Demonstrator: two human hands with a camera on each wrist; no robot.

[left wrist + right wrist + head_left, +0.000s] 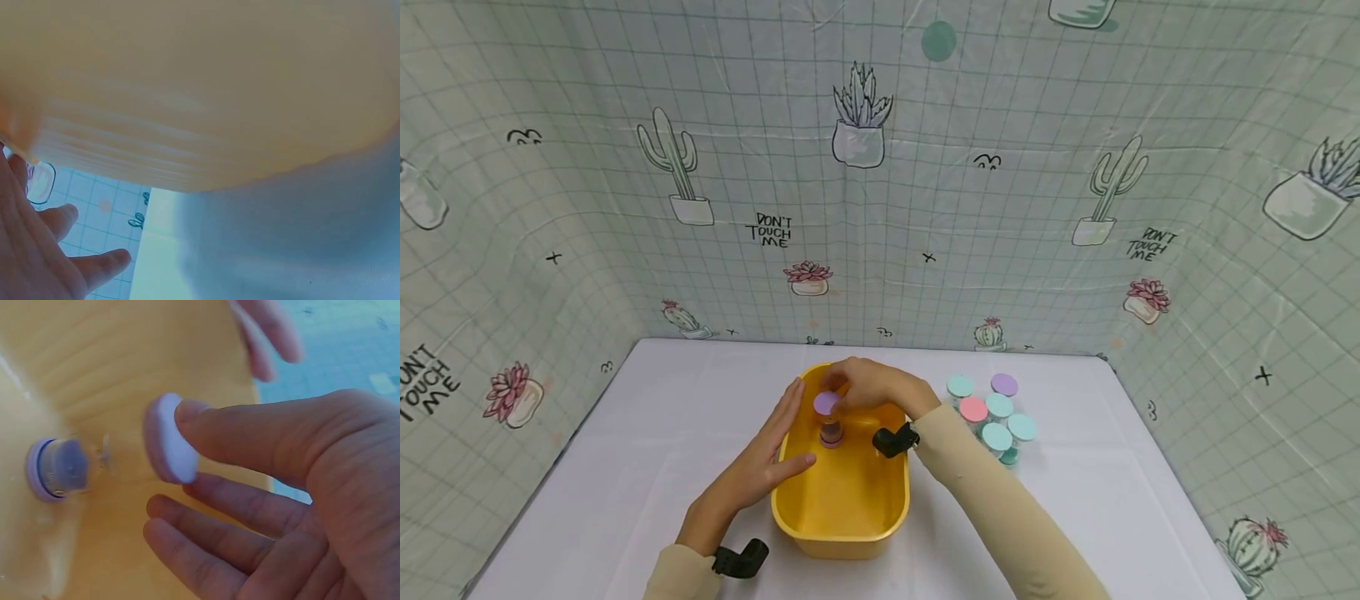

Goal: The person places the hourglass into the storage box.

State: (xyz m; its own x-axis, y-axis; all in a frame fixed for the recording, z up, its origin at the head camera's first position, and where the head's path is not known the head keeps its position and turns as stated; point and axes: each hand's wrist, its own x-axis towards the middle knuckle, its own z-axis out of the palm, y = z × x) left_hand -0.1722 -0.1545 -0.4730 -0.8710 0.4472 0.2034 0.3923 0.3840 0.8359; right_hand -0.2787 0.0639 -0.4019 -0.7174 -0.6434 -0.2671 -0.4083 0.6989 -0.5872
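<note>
Early going, I judge: my right hand (880, 387) pinches a purple lid (826, 403) inside the tub (850, 500); left hand (760, 467) straight-fingered alongside; pots (997, 438) remain on the bench (1127, 500).

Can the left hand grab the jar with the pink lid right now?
Probably not easily: the left hand is at the left side of the yellow tub, and both the tub and the right forearm lie between it and the pink-lidded jar.
</note>
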